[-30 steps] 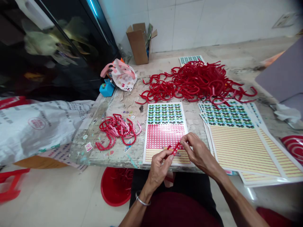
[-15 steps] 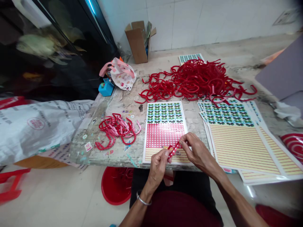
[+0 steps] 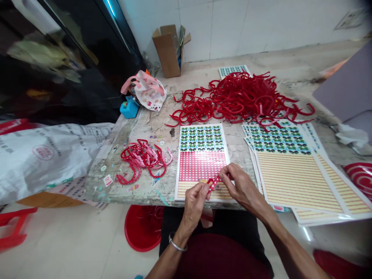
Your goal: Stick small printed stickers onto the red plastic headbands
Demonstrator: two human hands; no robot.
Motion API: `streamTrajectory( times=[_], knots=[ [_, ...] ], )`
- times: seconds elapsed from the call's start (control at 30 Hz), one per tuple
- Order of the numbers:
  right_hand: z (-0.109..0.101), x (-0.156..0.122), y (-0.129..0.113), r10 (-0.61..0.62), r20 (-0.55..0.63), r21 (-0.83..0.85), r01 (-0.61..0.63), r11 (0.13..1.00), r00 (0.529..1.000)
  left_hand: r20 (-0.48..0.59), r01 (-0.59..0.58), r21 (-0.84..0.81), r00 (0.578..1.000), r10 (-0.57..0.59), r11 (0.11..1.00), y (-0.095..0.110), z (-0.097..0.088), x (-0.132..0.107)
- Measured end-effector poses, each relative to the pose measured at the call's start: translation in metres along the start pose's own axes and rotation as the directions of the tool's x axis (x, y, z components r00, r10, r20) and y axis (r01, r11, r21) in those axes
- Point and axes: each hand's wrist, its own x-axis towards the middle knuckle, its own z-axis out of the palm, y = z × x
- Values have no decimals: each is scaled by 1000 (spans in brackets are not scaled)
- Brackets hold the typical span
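Between my two hands is a curved red band (image 3: 214, 183) with white spots along its side. My left hand (image 3: 195, 201) pinches its lower end between thumb and fingers. At the upper end, the fingertips of my right hand (image 3: 236, 182) are closed on the same band. Directly beneath lies a sticker sheet (image 3: 202, 166) with green, red-and-white and striped yellow sections; my hands cover part of its lower edge. To the left is a small heap of spotted red and pink bands (image 3: 145, 157). Beyond the sheet spreads a large pile of plain red bands (image 3: 244, 97).
More striped sticker sheets (image 3: 299, 182) are stacked to the right. A patterned bag (image 3: 149, 93), a blue container (image 3: 129, 108) and a cardboard box (image 3: 166, 54) stand toward the back left. Below the table's front edge sits a red basket (image 3: 136, 228).
My hands stay almost in place on the spotted band, with only a slight shift of the fingers. The view has moved a little; the heaps and sheets lie as before.
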Motion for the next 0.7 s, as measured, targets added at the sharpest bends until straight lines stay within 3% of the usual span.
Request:
streamTrajectory(
  times=[0.23, 0.37, 0.5, 0.63, 0.7],
  knots=[
    [0, 0, 1, 6, -3, -3, -6, 1000, 1000, -27, 51, -89, 998, -54, 995, -5, 2, 0],
    [-1, 3, 4, 18, -22, 43, -17, 999, 1000, 49, 79, -134, 996, -73, 988, -3, -1, 0],
    [-4, 3, 5, 44, -39, 126, -39, 991, 998, 128, 86, -71, 989, -77, 994, 4, -3, 1],
    [-10, 0, 2, 77, -38, 223, -67, 972, 996, 128, 50, -8, 991, -48, 999, 10, -2, 1],
    [-14, -1, 3, 124, -104, 314, -86, 945, 987, 113, 52, 3, 992, -52, 999, 10, -2, 1]
  ],
)
